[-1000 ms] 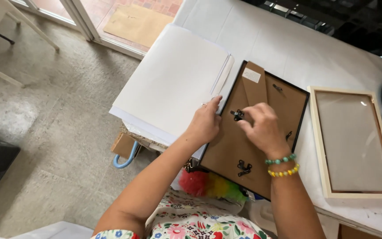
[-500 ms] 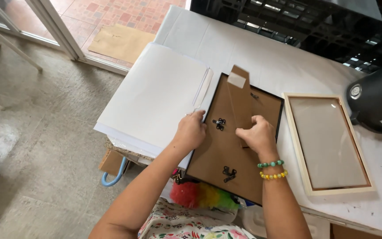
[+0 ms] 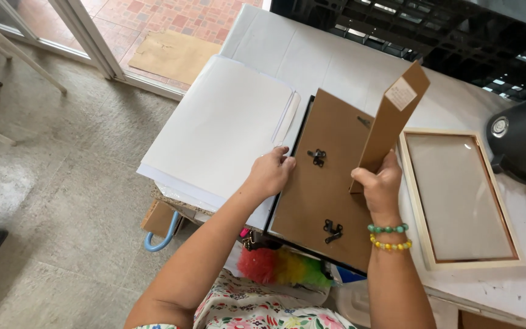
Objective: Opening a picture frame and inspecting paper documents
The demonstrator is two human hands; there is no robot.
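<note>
- While the left hand (image 3: 270, 173) presses down the backing board's (image 3: 324, 183) left edge, fingers curled, the right hand (image 3: 380, 183) grips the easel stand (image 3: 391, 119), swung up from the board.
- Step, by my reading: working the stand open.
- Light wooden frame (image 3: 464, 263) lies right of the right hand; white sheets (image 3: 220, 128) left of the left hand.
- Next move likely needs the board kept flat.
</note>
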